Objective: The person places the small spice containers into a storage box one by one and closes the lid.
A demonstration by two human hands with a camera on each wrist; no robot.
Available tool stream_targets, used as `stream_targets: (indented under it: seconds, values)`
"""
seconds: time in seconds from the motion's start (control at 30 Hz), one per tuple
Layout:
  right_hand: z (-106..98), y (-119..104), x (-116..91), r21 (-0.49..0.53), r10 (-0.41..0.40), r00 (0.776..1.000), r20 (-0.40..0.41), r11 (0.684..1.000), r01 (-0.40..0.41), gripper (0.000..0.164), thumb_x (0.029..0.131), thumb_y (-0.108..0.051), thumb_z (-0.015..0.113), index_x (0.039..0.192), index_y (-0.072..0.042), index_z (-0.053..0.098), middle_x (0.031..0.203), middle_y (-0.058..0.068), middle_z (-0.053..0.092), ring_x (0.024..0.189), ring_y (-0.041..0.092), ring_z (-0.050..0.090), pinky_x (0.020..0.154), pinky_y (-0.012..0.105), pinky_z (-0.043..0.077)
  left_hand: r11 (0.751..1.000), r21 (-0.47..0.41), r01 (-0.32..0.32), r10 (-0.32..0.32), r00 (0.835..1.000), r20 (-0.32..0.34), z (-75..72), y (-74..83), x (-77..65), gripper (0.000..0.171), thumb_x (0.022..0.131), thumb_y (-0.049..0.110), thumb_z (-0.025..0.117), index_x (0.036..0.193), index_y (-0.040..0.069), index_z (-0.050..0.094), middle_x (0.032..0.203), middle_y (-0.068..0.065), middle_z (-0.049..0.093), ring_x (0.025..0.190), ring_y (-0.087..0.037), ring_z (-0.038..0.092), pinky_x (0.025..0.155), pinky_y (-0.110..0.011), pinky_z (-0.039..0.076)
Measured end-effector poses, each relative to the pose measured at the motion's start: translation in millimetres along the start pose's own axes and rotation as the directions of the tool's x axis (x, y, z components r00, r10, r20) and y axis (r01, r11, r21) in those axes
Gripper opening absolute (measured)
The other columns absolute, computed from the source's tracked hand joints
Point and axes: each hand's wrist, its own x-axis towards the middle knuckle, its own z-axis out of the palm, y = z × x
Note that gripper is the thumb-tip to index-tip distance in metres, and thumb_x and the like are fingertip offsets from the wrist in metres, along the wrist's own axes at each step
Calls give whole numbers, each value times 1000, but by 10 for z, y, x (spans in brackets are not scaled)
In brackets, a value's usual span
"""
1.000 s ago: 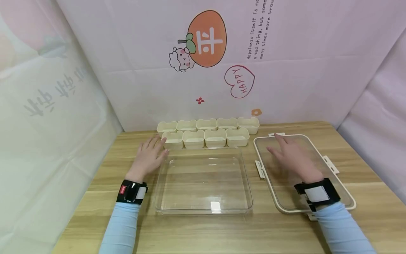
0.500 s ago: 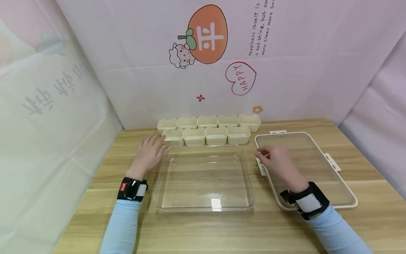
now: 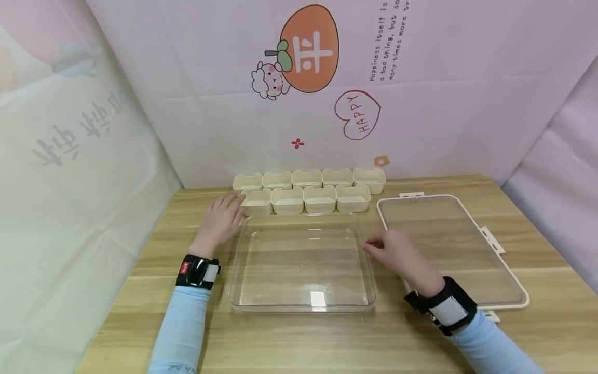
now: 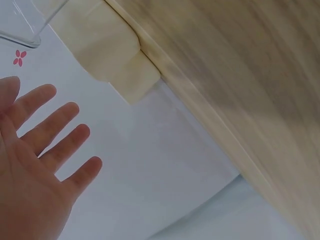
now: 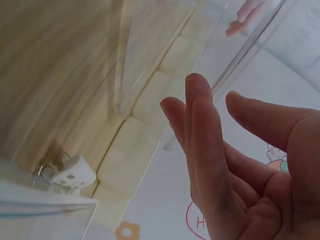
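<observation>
A clear rectangular plastic box (image 3: 299,275) lies on the table between the hands. My right hand (image 3: 394,254) is at its right wall, with thumb and bent fingers reaching to the rim. In the right wrist view a gap shows between thumb (image 5: 265,112) and fingers (image 5: 205,135), with the box's edge running toward that gap. My left hand (image 3: 217,223) hovers near the box's far left corner, beside the leftmost front cream cup (image 3: 256,205). Its fingers (image 4: 60,125) are spread and hold nothing. Whether it touches the cup cannot be told.
Two rows of small cream cups (image 3: 320,202) stand behind the box, close to the cloth backdrop (image 3: 210,104). To the right lies a clear lid (image 3: 448,244) with a white rim and clips, partly under my right forearm. Cloth also hangs at both sides.
My right hand has moved left from above the lid to the box's right rim, its fingers bending along the way. My left hand has hardly moved. The head view has tilted slightly.
</observation>
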Motion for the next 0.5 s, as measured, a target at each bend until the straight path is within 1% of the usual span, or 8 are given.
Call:
stream_targets:
  seconds: [0.1,0.27,0.4,0.5]
  values:
    - [5,-18,-27,27,11,1000,13,1000,-11,25,87,-23,67,93,0,73,78,7,72,65,12,65,58,27,50,1000,-1,-3,3,1000,-4,42,-17,26,45,101,25,39,144,10,38,146,-19,39,134,-39,34,110,-56,24]
    - [7,-35,-53,93,38,998,47,995,-42,29,86,-21,68,100,5,70,72,7,72,57,13,66,52,25,49,1000,-8,6,-6,1000,18,79,-50,69,46,102,27,35,145,11,37,147,-18,38,135,-38,33,110,-55,24]
    - [20,-42,-52,112,36,998,52,993,-41,31,85,-18,69,102,8,68,65,5,70,53,14,65,49,24,48,1000,-8,-5,5,1000,12,92,-76,124,45,100,25,41,143,10,40,146,-17,40,134,-38,35,109,-56,27]
    - [24,-54,-45,151,61,996,67,986,-71,30,85,-15,68,102,9,66,64,5,69,53,15,65,48,23,49,1000,-11,-17,17,1000,2,100,-93,168,45,99,22,47,141,9,43,144,-17,42,132,-38,37,108,-56,29]
